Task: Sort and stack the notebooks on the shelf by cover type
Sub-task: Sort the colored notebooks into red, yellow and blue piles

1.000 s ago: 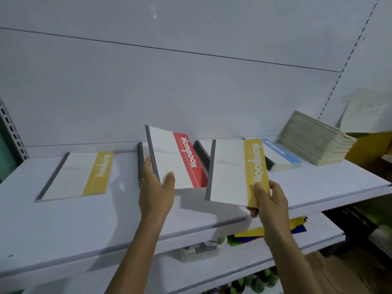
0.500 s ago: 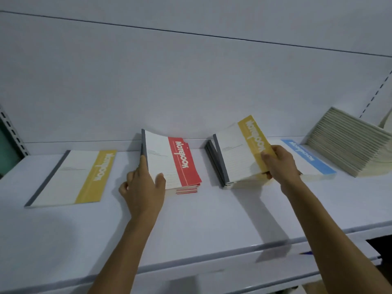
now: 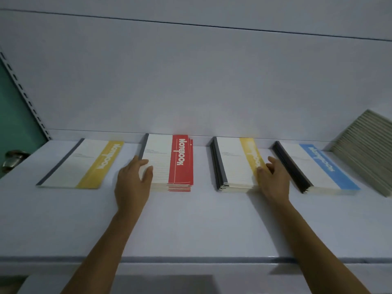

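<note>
On the white shelf point(image 3: 191, 225) lie four groups of notebooks along the back wall. A single yellow-striped notebook point(image 3: 82, 164) lies flat at the left. A red-striped stack point(image 3: 169, 162) comes after it, and my left hand point(image 3: 133, 181) rests on its front left corner with relaxed fingers. Right of that is a yellow-striped stack point(image 3: 235, 164); my right hand point(image 3: 273, 179) touches its right edge, fingers straight. A blue-striped stack point(image 3: 316, 166) lies further right.
A tall slanted pile of plain grey-edged notebooks point(image 3: 369, 151) leans at the far right. A perforated shelf upright point(image 3: 23, 92) runs along the left, with a green wall and a metal knob point(image 3: 12, 158) beside it. The shelf's front edge point(image 3: 191, 259) crosses below my forearms.
The red notebook and the yellow notebook I held have been laid flat on their stacks. Both hands now rest against the stacks. The view has shifted left and closer.
</note>
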Available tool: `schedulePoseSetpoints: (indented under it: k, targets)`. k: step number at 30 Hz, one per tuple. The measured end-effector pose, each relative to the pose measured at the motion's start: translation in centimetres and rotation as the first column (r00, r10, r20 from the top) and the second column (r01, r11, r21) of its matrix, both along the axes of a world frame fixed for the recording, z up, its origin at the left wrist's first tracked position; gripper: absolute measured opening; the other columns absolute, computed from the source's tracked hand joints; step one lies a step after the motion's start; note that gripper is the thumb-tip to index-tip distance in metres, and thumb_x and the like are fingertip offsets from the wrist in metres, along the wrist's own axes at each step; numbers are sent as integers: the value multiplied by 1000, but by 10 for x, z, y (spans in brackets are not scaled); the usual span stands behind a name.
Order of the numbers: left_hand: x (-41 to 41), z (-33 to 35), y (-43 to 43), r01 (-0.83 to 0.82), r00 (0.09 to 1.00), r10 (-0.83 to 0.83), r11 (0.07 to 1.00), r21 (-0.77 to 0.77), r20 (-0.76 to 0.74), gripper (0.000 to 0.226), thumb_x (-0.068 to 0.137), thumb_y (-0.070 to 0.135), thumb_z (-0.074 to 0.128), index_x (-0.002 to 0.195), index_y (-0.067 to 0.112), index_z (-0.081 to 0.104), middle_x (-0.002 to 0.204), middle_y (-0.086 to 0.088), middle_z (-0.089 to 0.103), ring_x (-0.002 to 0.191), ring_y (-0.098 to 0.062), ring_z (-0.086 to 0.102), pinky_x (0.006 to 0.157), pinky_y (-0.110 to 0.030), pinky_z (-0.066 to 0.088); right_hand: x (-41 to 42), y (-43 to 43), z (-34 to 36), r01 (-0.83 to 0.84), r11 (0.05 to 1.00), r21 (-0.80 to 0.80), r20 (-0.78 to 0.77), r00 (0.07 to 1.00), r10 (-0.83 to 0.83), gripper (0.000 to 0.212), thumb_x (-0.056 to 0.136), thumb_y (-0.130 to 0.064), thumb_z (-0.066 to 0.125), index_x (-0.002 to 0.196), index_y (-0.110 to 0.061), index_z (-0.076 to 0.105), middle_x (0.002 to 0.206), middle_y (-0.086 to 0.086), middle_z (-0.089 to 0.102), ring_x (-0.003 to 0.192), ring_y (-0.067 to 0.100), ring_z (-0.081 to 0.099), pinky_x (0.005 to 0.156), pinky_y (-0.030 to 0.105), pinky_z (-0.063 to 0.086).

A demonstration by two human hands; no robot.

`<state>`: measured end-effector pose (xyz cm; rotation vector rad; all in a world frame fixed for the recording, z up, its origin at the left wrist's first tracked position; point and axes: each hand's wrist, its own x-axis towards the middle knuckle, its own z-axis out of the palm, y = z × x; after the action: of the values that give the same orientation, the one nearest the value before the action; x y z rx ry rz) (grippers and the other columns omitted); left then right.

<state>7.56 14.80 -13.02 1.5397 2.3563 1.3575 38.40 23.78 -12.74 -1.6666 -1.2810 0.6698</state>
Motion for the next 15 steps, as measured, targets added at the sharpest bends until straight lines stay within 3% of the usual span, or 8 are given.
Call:
schedulePoseSetpoints:
  k: [3, 6, 8, 10, 12, 15]
  targets:
    - [2, -2, -1, 8, 999, -7, 1000, 16, -37, 27, 93, 19, 57, 115, 4, 64, 136, -16, 53, 122, -34, 50, 98, -44, 42, -1, -1, -4, 1, 1000, 22, 65, 998, -3, 30, 91, -30, 45, 114, -21, 63, 110, 3, 65, 104, 25, 58, 89, 39, 46]
    - [1, -4, -2, 27, 998, -26, 999, 21, -63, 24, 94, 16, 56, 110, 2, 66, 134, -18, 54, 121, -36, 51, 98, -44, 41, 2, -1, -6, 4, 1000, 19, 146, 989, -7, 34, 92, -26, 46, 121, -18, 63, 123, 6, 62, 112, 27, 55, 89, 34, 41]
    - [1, -4, -3, 24, 998, -23, 1000, 20, -67, 23, 94, 15, 55, 109, 2, 66, 134, -18, 54, 121, -36, 51, 98, -42, 40, 6, -1, -2, -47, 999, -11, 196, 979, 48, 32, 93, -26, 46, 118, -17, 64, 120, 6, 63, 107, 28, 57, 82, 33, 41]
    - [2, -5, -4, 32, 997, -30, 999, 34, -65, 23, 95, 15, 54, 109, 2, 66, 134, -18, 54, 124, -34, 50, 99, -40, 39, 10, -3, 3, -104, 994, -27, 361, 926, 107, 28, 93, -29, 45, 103, -14, 67, 112, 11, 64, 100, 31, 57, 76, 34, 42]
    - [3, -6, -4, 27, 998, -25, 999, 40, -53, 24, 96, 17, 52, 111, 3, 65, 135, -15, 54, 127, -30, 48, 100, -39, 38, 10, -9, 5, -121, 993, 5, 602, 793, 94, 33, 94, -35, 49, 114, -13, 63, 129, 17, 54, 121, 34, 48, 94, 40, 38]
    - [2, -6, -2, -17, 999, 18, 999, 32, -27, 27, 96, 20, 51, 118, 6, 59, 131, -12, 57, 121, -29, 52, 96, -38, 40, -2, -28, 3, -266, 958, 112, 686, 718, 119, 50, 94, -43, 50, 136, -16, 48, 149, 13, 38, 137, 29, 33, 109, 38, 23]
